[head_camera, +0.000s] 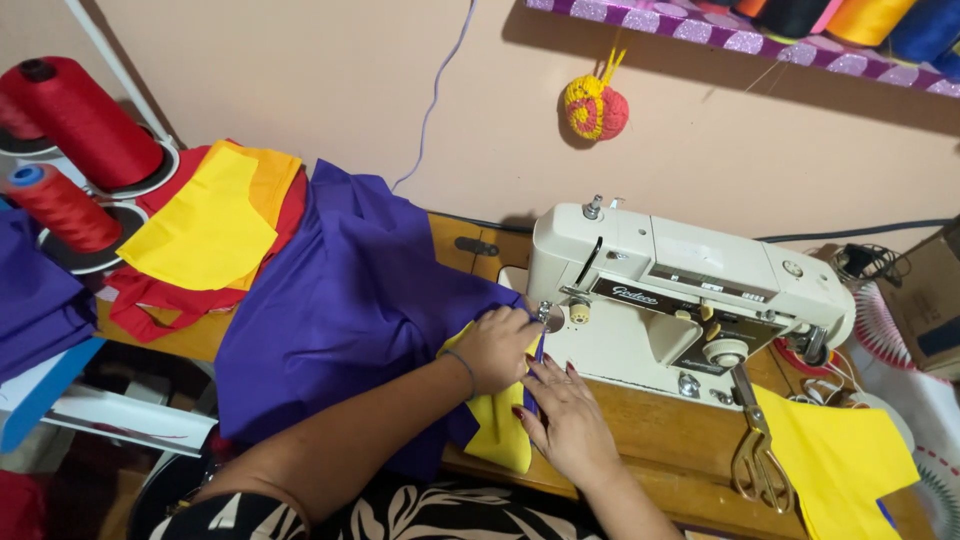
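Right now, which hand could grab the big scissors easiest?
Probably the right hand. It lies flat on the yellow fabric on the side nearer the scissors, which rest on the wooden table. The left hand presses the purple fabric by the needle, farther away.

The scene is lit warmly and evenly from above. Soft shadows are cast on the wall under the shelf (740, 45) and behind the sewing machine (690, 290). Edges are slightly bent and softened.

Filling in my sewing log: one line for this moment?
left hand: on purple cloth | right hand: on yellow cloth | at sewing machine
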